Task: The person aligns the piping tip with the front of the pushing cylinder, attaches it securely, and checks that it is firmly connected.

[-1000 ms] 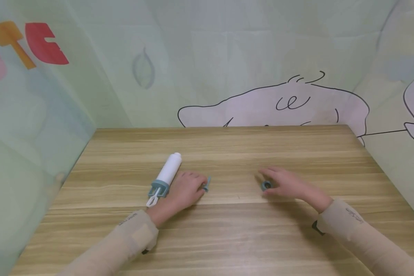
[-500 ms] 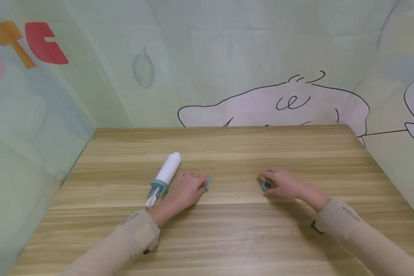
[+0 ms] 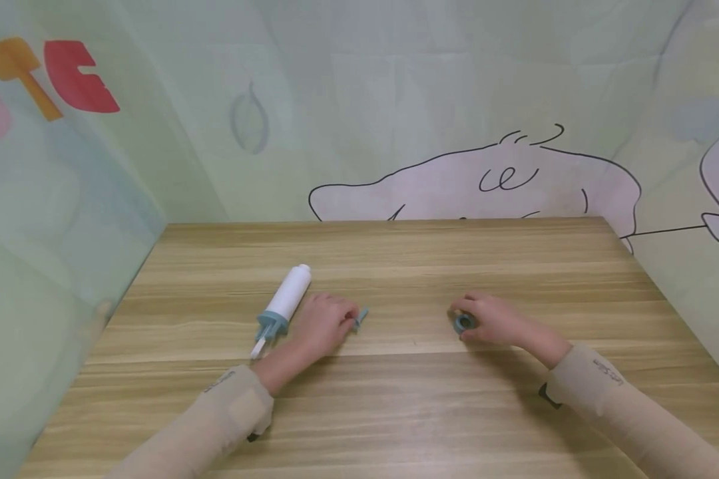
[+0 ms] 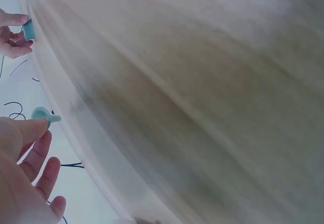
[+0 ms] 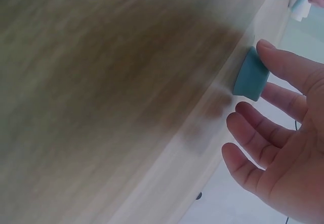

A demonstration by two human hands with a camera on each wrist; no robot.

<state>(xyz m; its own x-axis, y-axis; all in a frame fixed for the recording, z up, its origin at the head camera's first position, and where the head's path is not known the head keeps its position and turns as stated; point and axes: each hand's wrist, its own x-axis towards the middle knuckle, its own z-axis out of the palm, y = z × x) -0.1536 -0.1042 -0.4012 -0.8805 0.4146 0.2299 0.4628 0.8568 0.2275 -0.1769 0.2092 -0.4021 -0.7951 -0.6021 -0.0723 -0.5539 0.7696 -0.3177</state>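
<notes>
Evidently, both small blue-green parts are in hand. The left hand (image 3: 325, 324) pinches the nozzle (image 4: 40, 113) near its wide end between thumb and forefinger, the remaining fingers loosely bent clear of it; the thin stem projects beyond the grip. The right hand (image 3: 496, 320) pinches the ring (image 5: 251, 75) at its outer wall with thumb and forefinger, its hole facing the head camera; the other fingers stand apart from it. Whether either part touches the counter (image 3: 419, 406) cannot be told. Judged by appearance, both parts are light, stiff, smooth plastic, liable to slip from a loose pinch but unlikely to break. The nozzle is best taken at its wide end, the ring across its outer wall. The white tube (image 3: 289, 293) lies just beside the left hand, on its outer side; probably light and rigid, it suits a grip round the barrel.
</notes>
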